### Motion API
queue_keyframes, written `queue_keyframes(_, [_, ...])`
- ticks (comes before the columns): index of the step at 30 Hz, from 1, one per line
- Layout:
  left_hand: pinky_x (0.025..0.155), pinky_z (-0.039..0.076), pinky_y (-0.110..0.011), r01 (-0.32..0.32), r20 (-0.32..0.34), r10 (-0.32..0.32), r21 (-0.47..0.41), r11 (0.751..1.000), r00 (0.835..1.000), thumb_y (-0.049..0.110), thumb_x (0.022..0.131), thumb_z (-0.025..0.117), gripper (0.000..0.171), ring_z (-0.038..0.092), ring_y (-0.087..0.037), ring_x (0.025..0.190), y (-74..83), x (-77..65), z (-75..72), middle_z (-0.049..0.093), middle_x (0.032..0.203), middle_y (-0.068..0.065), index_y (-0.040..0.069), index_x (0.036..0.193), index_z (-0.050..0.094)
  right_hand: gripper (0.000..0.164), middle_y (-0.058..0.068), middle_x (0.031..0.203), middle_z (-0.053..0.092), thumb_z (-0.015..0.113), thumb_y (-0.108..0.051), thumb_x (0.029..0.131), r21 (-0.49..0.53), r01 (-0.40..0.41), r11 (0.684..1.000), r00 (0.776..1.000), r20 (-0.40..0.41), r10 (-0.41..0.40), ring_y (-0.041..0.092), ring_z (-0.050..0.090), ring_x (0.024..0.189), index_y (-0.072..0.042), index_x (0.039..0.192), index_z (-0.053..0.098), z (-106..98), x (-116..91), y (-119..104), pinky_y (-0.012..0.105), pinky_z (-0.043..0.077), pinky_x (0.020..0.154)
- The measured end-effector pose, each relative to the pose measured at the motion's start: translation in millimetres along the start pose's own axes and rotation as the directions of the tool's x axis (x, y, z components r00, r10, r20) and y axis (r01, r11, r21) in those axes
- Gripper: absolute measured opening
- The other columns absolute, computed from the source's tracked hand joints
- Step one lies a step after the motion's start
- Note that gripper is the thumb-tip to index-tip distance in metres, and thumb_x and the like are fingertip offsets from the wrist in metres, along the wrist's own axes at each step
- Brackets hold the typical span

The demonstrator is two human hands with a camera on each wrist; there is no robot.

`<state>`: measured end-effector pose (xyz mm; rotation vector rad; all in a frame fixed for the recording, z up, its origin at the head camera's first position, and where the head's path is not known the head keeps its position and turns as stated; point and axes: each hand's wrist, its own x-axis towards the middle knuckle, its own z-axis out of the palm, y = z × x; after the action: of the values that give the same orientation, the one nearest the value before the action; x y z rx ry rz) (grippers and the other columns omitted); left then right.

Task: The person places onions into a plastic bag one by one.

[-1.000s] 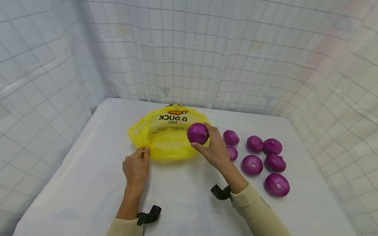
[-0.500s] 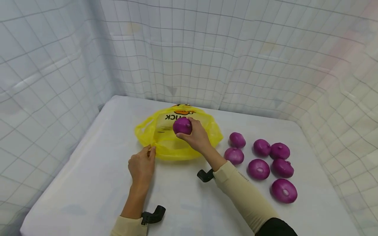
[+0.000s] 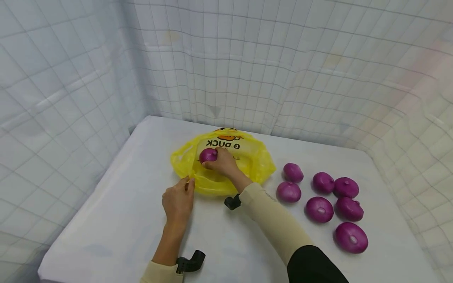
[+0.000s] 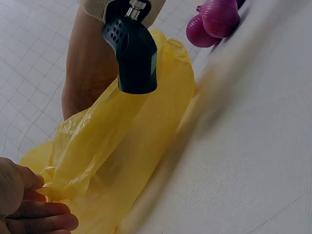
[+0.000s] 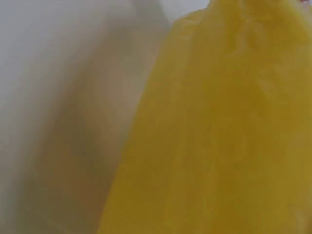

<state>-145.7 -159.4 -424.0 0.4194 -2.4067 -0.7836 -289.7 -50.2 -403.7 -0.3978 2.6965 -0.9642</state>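
Note:
A yellow plastic bag (image 3: 212, 186) printed with "G.DUCK" lies spread on the white table, its mouth held apart. My left hand (image 3: 178, 200) pinches the bag's near left rim between thumb and fingers; the left wrist view shows the thin yellow film (image 4: 73, 170) at the fingertips. Inside the bag's mouth, my right hand (image 3: 224, 162) grips a purple onion (image 3: 207, 155), with the thumb below and fingers behind it. In the right wrist view the bag's side (image 5: 209, 136) fills much of the picture and hides that hand and the onion.
Several purple onions (image 3: 319, 209) lie loose on the table right of the bag, the closest being one onion (image 3: 288, 192) beside my right sleeve. A white cloth (image 3: 116, 220) covers the table. Grid-patterned curtains (image 3: 219, 70) hang behind and at both sides.
My right hand has carried the onion leftward from above the bag's right edge and down into its mouth. The left hand keeps its pinch on the rim. The head view has shifted slightly.

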Motion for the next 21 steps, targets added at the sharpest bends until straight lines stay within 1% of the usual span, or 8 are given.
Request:
queue_keyframes(6, [0.062,0.053,-0.048,-0.017,0.004,0.017,-0.011,1.000,1.000,0.025,0.089,0.063,0.031,0.070,-0.038,0.074,5.6,-4.9,2.5,0.074,0.087,-0.016,0.001,0.106,0.071,0.080,0.014,0.134,0.051,0.072,-0.042,0.080,-0.033,-0.037,0.999,0.999,0.029,0.038,0.027,0.052,0.119,-0.005,0.141,0.037,7.3,-0.3,8.3,0.038,0.045,0.102])
queue_keyframes(9, [0.061,0.052,-0.049,-0.016,0.002,0.016,-0.002,1.000,1.000,0.026,0.089,0.063,0.031,0.070,-0.039,0.074,6.4,-6.3,2.8,0.074,0.087,-0.015,0.002,0.107,0.071,0.079,0.015,0.136,0.049,0.070,-0.043,0.082,-0.065,-0.036,0.997,0.998,0.043,0.039,0.028,0.052,0.119,-0.005,0.142,0.037,9.6,-2.3,12.6,0.038,0.044,0.103])
queue_keyframes(12, [0.061,0.051,-0.050,-0.012,-0.008,0.012,0.008,1.000,1.000,0.027,0.089,0.063,0.031,0.069,-0.041,0.074,5.5,-7.1,2.1,0.074,0.087,-0.015,0.002,0.106,0.071,0.078,0.015,0.141,0.047,0.069,-0.043,0.083,-0.080,-0.014,0.997,0.999,0.037,0.017,0.030,0.050,0.124,-0.006,0.143,0.036,7.6,-6.3,13.6,0.040,0.041,0.106])
queue_keyframes(14, [0.061,0.052,-0.050,-0.010,-0.018,0.010,0.012,1.000,1.000,0.027,0.089,0.064,0.032,0.069,-0.041,0.073,3.9,-7.2,0.9,0.074,0.086,-0.016,0.002,0.106,0.071,0.078,0.015,0.144,0.045,0.068,-0.044,0.083,-0.074,0.007,0.997,1.000,0.019,-0.006,0.030,0.047,0.128,-0.007,0.144,0.035,2.0,-11.9,11.6,0.041,0.038,0.108])
queue_keyframes(17, [0.060,0.051,-0.051,-0.017,-0.035,0.018,0.016,1.000,0.999,0.026,0.089,0.064,0.031,0.068,-0.042,0.072,0.5,-6.8,-1.6,0.074,0.086,-0.017,0.000,0.106,0.071,0.078,0.011,0.146,0.044,0.068,-0.044,0.083,-0.055,0.050,0.997,0.998,-0.025,-0.051,0.029,0.043,0.133,-0.009,0.144,0.036,-11.4,-25.3,7.1,0.043,0.035,0.110])
queue_keyframes(21, [0.058,0.051,-0.052,-0.020,-0.068,0.021,0.014,1.000,0.997,0.024,0.089,0.064,0.030,0.068,-0.043,0.070,-5.5,-5.6,-5.8,0.073,0.084,-0.018,-0.001,0.104,0.071,0.076,0.009,0.145,0.045,0.069,-0.044,0.082,0.002,0.121,0.993,0.990,-0.077,-0.120,0.028,0.044,0.133,-0.012,0.144,0.037,-32.1,-50.0,3.7,0.044,0.037,0.109])
